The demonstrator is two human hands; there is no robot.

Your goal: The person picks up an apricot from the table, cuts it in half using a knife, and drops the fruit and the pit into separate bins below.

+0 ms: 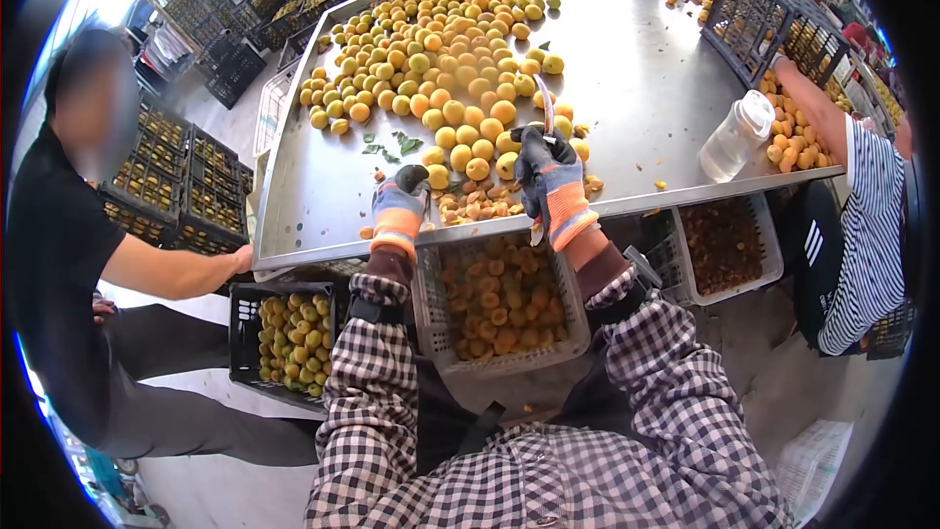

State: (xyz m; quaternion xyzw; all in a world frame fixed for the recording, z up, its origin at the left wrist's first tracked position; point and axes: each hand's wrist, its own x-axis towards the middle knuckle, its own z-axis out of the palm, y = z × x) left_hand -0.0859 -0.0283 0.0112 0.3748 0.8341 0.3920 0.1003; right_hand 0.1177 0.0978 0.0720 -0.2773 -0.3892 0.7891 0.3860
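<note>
My right hand [551, 181], in a grey and orange glove, is closed around a knife [544, 106] whose thin blade points up and away. My left hand [399, 204], gloved alike, is curled near the table's front edge; what its fingers hold, if anything, is hidden. Between both hands, split apricot pieces [480, 206] lie along that edge. Just beyond them spreads a big heap of whole yellow-orange apricots [431, 64] on the metal table [627, 69]. Below my hands stands a grey crate [431, 328] with apricot halves [504, 304] in it.
A lidded plastic cup [736, 137] stands at the right, near a tilted black crate [749, 15]. A pale crate [685, 260] below holds brown pits. A black crate [240, 338] of apricots sits lower left. People stand left, right and across the table. Green leaves [406, 144] lie on the metal.
</note>
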